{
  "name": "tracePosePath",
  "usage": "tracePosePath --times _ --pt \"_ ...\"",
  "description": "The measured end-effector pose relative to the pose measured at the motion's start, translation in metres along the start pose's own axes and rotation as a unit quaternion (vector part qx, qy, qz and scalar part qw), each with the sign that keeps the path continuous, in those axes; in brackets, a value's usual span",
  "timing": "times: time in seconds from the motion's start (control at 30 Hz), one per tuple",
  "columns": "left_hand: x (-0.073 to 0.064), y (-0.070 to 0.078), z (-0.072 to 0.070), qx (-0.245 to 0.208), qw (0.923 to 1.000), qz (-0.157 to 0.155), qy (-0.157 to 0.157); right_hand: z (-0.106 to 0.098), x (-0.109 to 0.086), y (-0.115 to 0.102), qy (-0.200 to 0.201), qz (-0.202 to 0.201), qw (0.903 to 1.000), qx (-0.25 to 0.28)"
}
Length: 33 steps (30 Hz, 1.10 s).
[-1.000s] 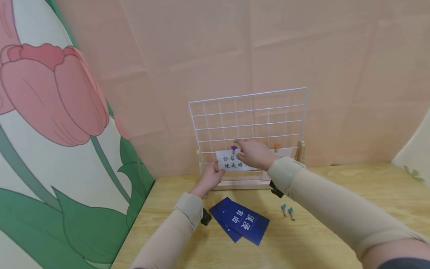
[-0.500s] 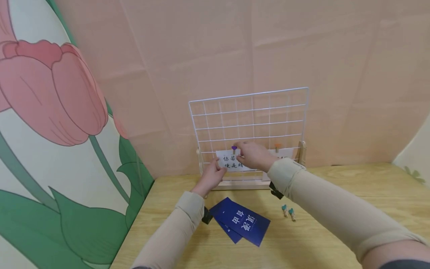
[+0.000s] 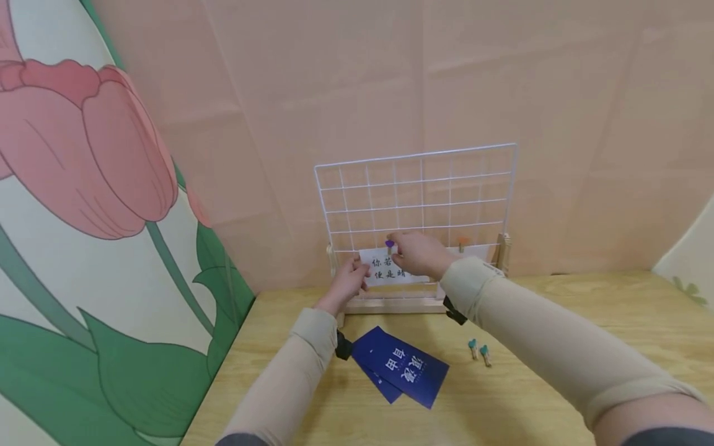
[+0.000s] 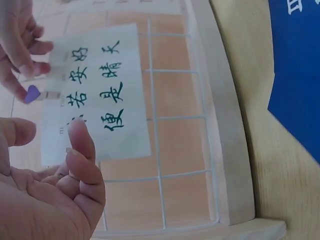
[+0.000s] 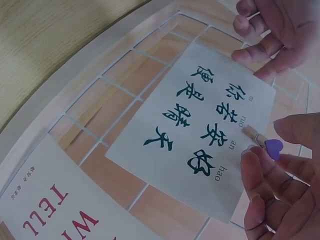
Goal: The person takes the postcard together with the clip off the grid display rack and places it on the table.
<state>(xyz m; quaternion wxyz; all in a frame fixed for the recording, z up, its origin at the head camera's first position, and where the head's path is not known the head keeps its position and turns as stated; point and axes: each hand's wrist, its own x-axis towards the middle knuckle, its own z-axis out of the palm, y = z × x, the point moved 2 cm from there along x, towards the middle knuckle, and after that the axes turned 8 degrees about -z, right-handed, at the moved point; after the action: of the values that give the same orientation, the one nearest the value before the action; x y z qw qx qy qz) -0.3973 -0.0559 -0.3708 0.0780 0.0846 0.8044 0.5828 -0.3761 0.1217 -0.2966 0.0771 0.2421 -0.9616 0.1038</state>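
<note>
White wire rack (image 3: 423,205) bears the lettered card (image 5: 192,130), purple heart clip (image 5: 265,142) at its top edge. Right hand (image 3: 422,255) has fingertips around that clip; can't tell if pinched. Left hand (image 3: 347,282), lower, at card's left edge, thumb and index apart. Both arms reach forward. Orange clip (image 3: 462,242) just right of right hand; blue cards (image 3: 415,370), teal clips (image 3: 486,355) on table (image 3: 546,409) below hands.
</note>
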Motion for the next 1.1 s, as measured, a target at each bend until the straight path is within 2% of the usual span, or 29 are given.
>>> tracePosePath --times 0.13,0.37,0.53,0.7,1.0,1.1 --pt "0.005 0.001 -0.001 -0.006 0.9999 -0.011 -0.004 0.0 0.002 0.001 -0.005 0.0 1.0 -0.006" --pt "0.014 0.013 -0.009 -0.008 0.9992 -0.007 0.038 0.003 0.013 0.004 -0.013 0.01 0.9998 -0.014" --pt "0.017 0.013 -0.013 0.024 0.9985 0.013 0.047 0.004 0.017 0.002 -0.002 0.031 0.9994 -0.013" --pt "0.017 0.011 -0.013 0.038 0.9979 0.016 0.05 0.004 0.018 0.0 0.013 0.037 0.9991 -0.014" --pt "0.018 0.01 -0.011 0.064 0.9957 0.032 0.059 0.002 0.014 -0.001 0.005 0.04 0.9992 -0.006" --pt "0.017 0.011 -0.011 0.071 0.9954 0.027 0.058 0.0 0.013 -0.001 0.003 0.036 0.9993 -0.011"
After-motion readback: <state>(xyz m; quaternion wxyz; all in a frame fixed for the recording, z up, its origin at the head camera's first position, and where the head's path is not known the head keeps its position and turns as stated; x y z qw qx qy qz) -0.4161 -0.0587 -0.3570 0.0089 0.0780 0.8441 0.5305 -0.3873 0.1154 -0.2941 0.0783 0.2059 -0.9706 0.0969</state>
